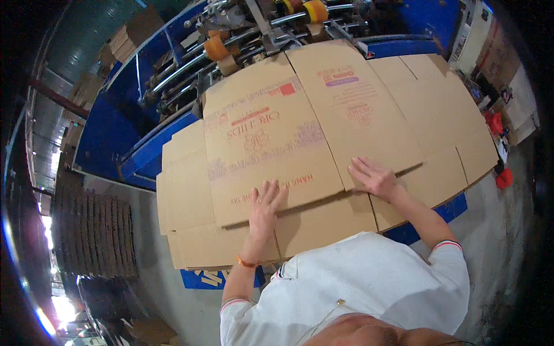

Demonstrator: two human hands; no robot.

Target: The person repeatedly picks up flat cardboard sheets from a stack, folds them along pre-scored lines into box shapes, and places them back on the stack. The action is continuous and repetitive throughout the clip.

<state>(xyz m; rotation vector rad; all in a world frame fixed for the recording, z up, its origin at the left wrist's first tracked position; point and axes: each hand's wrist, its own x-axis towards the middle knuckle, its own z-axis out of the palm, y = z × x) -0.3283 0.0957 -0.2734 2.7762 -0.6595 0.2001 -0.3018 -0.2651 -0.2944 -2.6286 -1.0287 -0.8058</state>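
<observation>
A large flat brown cardboard box blank with red and purple print lies on top of a stack of similar blanks on a blue machine table. My left hand rests flat on its near edge, fingers spread. My right hand lies flat on the near edge of the blank's right panel, fingers apart. Neither hand grips anything.
Beyond the stack stands a blue feeding machine with metal bars and orange rollers. More cardboard stacks sit at the far left. Stacked wooden pallets stand on the left, and red objects hang at the right.
</observation>
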